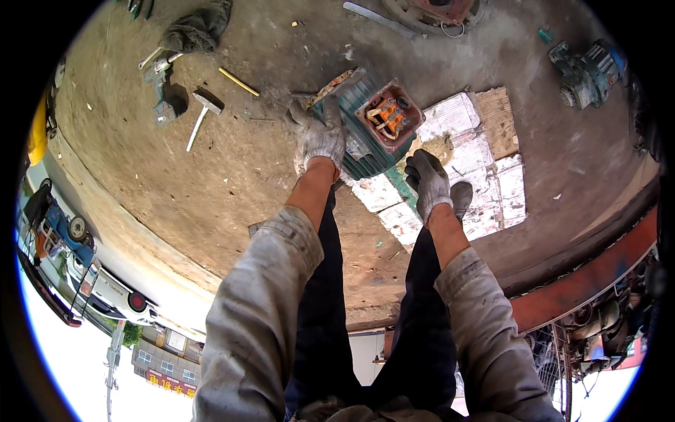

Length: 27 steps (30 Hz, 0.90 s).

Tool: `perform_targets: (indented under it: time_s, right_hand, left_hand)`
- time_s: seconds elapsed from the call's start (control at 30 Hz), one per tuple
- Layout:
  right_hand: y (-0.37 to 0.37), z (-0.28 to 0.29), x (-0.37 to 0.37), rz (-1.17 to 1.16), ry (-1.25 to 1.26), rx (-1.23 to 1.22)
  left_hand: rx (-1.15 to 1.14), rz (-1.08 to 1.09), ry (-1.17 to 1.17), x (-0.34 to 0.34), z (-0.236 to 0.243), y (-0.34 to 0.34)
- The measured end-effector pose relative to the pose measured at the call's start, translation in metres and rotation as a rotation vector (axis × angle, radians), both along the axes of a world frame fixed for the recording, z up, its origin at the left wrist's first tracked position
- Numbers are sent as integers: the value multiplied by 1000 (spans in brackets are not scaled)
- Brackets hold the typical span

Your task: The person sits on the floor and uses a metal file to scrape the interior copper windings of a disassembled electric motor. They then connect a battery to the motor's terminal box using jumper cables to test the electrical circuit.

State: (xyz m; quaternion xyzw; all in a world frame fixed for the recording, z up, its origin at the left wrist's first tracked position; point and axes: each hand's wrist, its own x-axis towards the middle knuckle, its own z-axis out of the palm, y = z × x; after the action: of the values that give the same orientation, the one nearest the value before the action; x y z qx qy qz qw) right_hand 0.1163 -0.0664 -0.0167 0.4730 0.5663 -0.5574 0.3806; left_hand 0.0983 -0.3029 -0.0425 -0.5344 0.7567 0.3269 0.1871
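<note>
A green ribbed electric motor (pixel 369 162) stands at upper middle, partly over flattened cardboard (pixel 503 190), with its reddish terminal box open, showing an orange terminal block (pixel 387 118) and wires. My left hand (pixel 318 137), in a dirty grey glove, grips the motor's left end near a rusty rim. Just off the motor's lower right, my right hand (pixel 430 184), gloved with dark fingertips, has its fingers curled; what they hold, if anything, is hidden. My shoe (pixel 462 195) rests on the cardboard behind that hand.
A hammer (pixel 205 112), yellow rod (pixel 238 81), cordless tool (pixel 164 105) and dark cloth (pixel 193 28) lie left. A metal bar (pixel 380 17) is at the top, another motor (pixel 590 77) at right. A red beam (pixel 583 278) runs lower right; vehicles (pixel 112 288) stand outside, lower left.
</note>
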Motion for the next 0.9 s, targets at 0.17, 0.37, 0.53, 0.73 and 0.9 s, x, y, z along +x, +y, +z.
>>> perform_targets:
  time_s: [0.17,0.37,0.53,0.73,0.9]
  right_hand:
    - [28,26,16,12,-1,40]
    - [154,45,64,162,140,201]
    - [266,120,100,99,-31,272]
    - [361,185,197,33,-259,151]
    - [416,237,232,189,-285,107]
  left_hand:
    - [282,69,-51,16,43,4]
    - [495,98,54,70,58,-11]
    - [529,274,137,154,76,-72]
    - [271,471,-183,339,222,-71]
    - [391,627,-458,454,338,57]
